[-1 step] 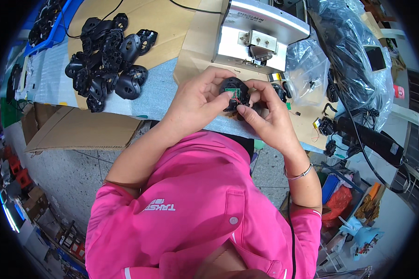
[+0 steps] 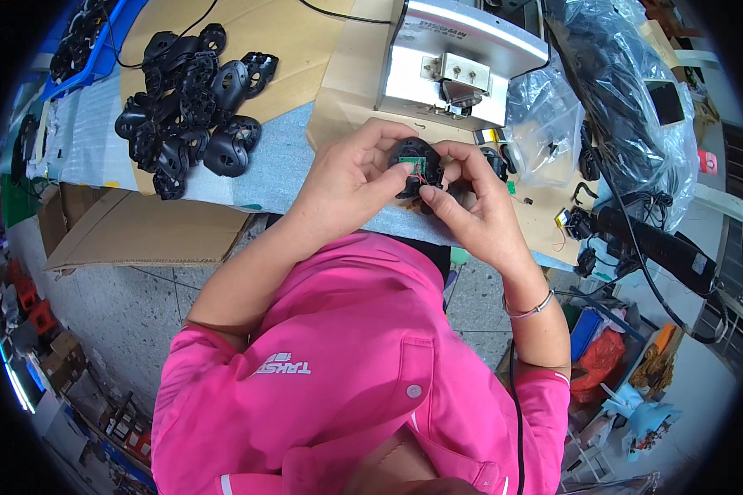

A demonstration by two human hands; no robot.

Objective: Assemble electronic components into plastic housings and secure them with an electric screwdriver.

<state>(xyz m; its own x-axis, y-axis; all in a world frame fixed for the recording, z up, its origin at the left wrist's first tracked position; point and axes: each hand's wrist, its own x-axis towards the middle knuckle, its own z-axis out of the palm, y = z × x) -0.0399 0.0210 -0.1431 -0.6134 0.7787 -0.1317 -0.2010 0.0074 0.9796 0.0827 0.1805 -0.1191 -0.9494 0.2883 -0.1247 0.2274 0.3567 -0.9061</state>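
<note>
Between my two hands, over the front of the bench, is a black plastic shell point(image 2: 425, 150). A small green circuit board point(image 2: 418, 162) with thin red wires point(image 2: 423, 176) lies inside it. My left hand point(image 2: 357, 175) grips the shell's left side, its thumb pressed on the board. From the right, my right hand point(image 2: 475, 194) holds the shell; its index finger curls at the rim and its thumb sits close to the wires. The shell's underside and some of my fingertips are hidden.
A heap of black plastic shells point(image 2: 190, 107) lies on the bench at left, by a blue bin point(image 2: 111, 49). Beyond my hands stands a metal machine point(image 2: 446, 70). Clear plastic bags point(image 2: 545, 115), a wired battery piece point(image 2: 563, 219) and black cables point(image 2: 652, 202) are at right.
</note>
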